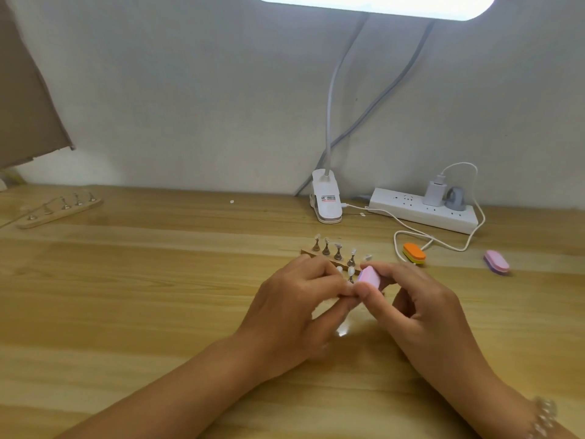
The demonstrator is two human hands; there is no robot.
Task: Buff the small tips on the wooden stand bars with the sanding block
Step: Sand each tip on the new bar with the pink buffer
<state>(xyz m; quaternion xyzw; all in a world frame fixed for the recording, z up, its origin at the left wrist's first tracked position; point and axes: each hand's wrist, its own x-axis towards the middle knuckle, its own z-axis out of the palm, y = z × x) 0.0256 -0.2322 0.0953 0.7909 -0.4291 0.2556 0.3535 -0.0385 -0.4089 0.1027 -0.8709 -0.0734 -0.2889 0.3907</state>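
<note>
A wooden stand bar (308,252) lies in the middle of the table with several metal holders carrying small pale tips (326,240). My right hand (421,305) pinches a pink sanding block (368,277) between thumb and fingers, just over the bar's near end. My left hand (291,308) has its fingers curled, thumb and fingertips pinched against a holder beside the block. What it pinches is mostly hidden by the fingers. A second wooden stand bar (60,210) with holders lies at the far left.
An orange sanding block (414,253) and another pink one (496,262) lie to the right. A white clip lamp base (326,201), a power strip (424,210) with a charger and a looping white cable (399,245) sit near the wall. Cardboard (25,106) leans at the far left.
</note>
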